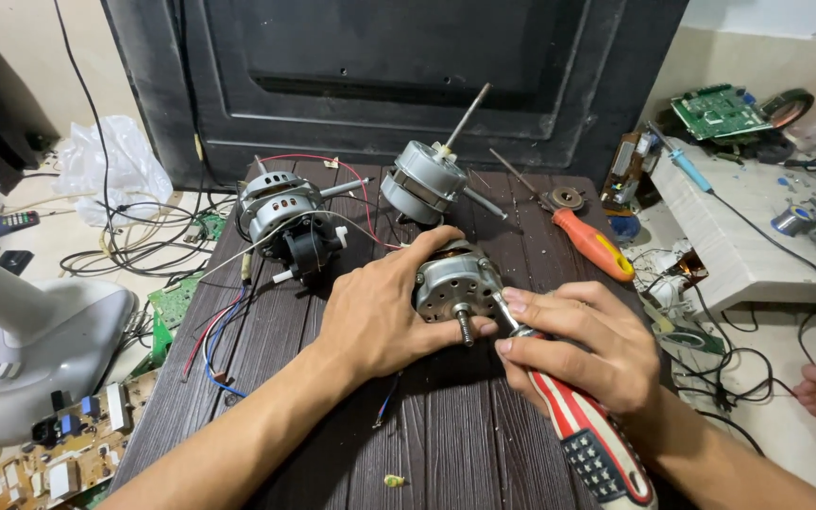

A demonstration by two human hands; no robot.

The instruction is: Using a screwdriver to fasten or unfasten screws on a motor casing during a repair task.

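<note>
Fan motor [452, 280], centre of table [446, 444]: L hand [384, 316] clamped on, steadying; R hand [573, 345] gripping screwdriver [583, 430], tip at housing. Two spare motors [285, 212] far.

The motor [453, 281] under the hands is dull silver. The screwdriver handle [589, 442] carries red and white stripes with white stars on dark blue (flag-like). A second screwdriver [594, 244] is orange; the table [446, 444] is dark brown wood grain.

a small dark brown ribbed wooden table [446, 444] carries three silvery metal fan motors [453, 281]; an orange-handled screwdriver [593, 244]; red and blue wires [214, 331].
</note>
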